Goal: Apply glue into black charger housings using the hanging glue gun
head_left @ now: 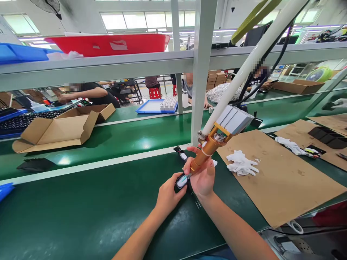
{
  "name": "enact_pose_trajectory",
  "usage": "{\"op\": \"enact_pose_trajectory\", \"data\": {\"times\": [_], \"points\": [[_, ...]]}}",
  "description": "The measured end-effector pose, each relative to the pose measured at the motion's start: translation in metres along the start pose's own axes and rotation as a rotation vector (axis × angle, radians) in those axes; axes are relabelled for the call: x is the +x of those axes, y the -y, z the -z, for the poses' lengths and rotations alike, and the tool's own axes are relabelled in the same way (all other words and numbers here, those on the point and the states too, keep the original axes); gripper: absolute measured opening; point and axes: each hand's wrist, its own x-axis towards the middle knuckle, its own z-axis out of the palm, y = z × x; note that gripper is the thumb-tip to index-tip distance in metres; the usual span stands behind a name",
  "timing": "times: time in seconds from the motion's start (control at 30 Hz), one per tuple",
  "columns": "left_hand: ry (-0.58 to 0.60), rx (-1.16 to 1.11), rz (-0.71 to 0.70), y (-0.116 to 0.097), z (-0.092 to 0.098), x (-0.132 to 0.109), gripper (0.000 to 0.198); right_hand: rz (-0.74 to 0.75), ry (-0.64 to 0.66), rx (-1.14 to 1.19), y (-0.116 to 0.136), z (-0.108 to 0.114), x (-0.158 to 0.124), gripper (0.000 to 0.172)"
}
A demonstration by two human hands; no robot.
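My left hand (169,193) grips a small black case (181,181) with a pale inner part, fingers and thumb on its two sides. My right hand (203,177) is wrapped round an orange cylindrical tool (204,153), slanted down to the left. Its narrow lower end meets the black case, or comes very close; I cannot tell which. Grey-white blocks (234,119) sit at the tool's upper end, beside a long white pole (230,72). Just behind my hands, another black piece with a white part (181,153) lies on the green surface.
White gloves (241,162) lie on a brown cardboard sheet (271,191) at right. An upright post (200,83) and a shelf beam (108,68) stand ahead. An open carton (59,131) and a black piece (35,164) are at left. Other people sit across the line.
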Motion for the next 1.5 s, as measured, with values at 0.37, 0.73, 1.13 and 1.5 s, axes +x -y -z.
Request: {"op": "enact_pose_trajectory", "data": {"times": [0.37, 0.73, 1.13, 1.5], "points": [[0.278, -0.151, 0.141, 0.032, 0.051, 0.016, 0.050, 0.026, -0.037, -0.113, 0.006, 0.031, 0.016, 0.037], [0.027, -0.122, -0.053, 0.030, 0.017, 0.027, 0.023, 0.045, -0.018, -0.111, 0.011, 0.049, 0.016, 0.030], [0.097, 0.070, -0.207, 0.032, 0.031, 0.018, 0.027, 0.026, -0.022, -0.135, 0.010, 0.053, 0.016, 0.031], [-0.038, 0.162, -0.296, 0.039, 0.018, 0.012, 0.021, 0.029, 0.002, -0.072, 0.009, 0.053, 0.016, 0.026]]}}
